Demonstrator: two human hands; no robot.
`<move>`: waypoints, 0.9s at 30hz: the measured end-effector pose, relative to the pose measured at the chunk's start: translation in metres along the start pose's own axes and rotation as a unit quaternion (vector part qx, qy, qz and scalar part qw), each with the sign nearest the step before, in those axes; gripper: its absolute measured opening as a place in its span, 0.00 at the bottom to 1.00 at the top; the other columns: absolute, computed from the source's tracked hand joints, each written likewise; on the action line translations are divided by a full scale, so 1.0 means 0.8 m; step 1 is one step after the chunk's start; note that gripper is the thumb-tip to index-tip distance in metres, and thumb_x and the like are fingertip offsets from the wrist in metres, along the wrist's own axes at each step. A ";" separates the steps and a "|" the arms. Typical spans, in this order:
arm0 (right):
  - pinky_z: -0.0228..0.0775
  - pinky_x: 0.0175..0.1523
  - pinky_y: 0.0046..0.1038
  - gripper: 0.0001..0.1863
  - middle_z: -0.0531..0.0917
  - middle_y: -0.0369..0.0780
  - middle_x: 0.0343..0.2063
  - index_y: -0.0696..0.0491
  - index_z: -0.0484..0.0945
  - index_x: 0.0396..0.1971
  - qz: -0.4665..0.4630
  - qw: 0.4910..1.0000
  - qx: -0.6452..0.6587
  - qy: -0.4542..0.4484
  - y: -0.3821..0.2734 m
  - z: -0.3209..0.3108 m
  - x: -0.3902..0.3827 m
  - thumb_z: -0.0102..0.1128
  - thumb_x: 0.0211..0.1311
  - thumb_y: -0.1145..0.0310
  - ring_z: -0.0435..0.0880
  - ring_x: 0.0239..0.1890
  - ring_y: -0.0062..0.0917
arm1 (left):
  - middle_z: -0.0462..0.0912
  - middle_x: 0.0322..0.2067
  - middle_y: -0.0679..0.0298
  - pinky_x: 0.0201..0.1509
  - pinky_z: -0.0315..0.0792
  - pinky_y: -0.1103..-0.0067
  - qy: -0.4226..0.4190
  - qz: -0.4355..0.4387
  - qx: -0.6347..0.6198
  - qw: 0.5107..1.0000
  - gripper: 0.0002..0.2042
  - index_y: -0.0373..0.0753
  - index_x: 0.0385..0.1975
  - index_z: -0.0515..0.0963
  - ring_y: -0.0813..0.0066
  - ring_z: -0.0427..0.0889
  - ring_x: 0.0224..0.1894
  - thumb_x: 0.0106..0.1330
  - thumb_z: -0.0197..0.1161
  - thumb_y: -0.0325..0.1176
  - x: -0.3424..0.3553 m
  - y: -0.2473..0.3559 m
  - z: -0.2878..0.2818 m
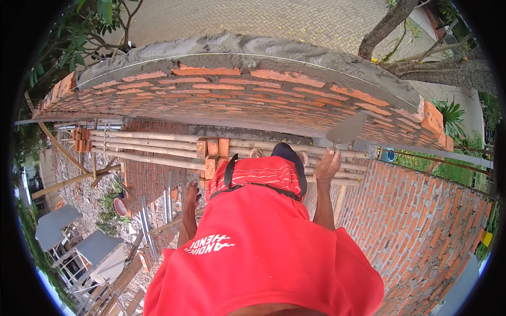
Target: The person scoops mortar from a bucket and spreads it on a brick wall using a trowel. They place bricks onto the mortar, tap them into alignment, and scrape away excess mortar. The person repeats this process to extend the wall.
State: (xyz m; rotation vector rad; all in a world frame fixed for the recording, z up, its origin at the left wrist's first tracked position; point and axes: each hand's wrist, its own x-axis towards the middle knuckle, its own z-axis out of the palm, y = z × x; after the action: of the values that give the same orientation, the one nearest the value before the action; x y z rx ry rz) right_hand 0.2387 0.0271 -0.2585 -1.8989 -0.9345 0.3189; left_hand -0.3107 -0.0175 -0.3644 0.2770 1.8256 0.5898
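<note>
My right hand [328, 165] is closed round the handle of a pointed trowel [347, 129]. The grey blade is raised in front of the brick wall [232, 92], near its right end; whether it touches the bricks I cannot tell. Wet grey mortar [226, 50] lies along the wall's top, with a thin pale string [295, 59] stretched over it. Lower on the left hangs my left hand [191, 195], its fingers loosely apart and holding nothing. Close to it, a small stack of orange bricks [212, 150] rests on bamboo poles.
Bamboo scaffold poles [142, 145] run along the wall's foot, under my feet. More bricks [81, 139] sit at their far left end. A second brick wall [416, 216] stands at the right. Tree branches [387, 26] lean near the wall's far side, beside paving.
</note>
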 end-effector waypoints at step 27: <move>0.74 0.41 0.44 0.16 0.84 0.53 0.31 0.63 0.77 0.39 -0.090 0.884 -0.052 -0.456 -0.124 0.137 0.005 0.64 0.68 0.62 0.85 0.32 0.48 | 0.86 0.36 0.60 0.30 0.72 0.72 0.250 -0.148 -0.139 0.947 0.18 0.37 0.57 0.83 0.71 0.81 0.33 0.70 0.62 0.35 -0.191 -0.249 0.096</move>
State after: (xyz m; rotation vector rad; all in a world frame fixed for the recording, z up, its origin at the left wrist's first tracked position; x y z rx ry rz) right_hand 0.1322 0.1256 -0.2292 -1.7105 -1.7539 1.1267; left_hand -0.1676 -0.2379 -0.3610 -0.3678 2.1788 0.7377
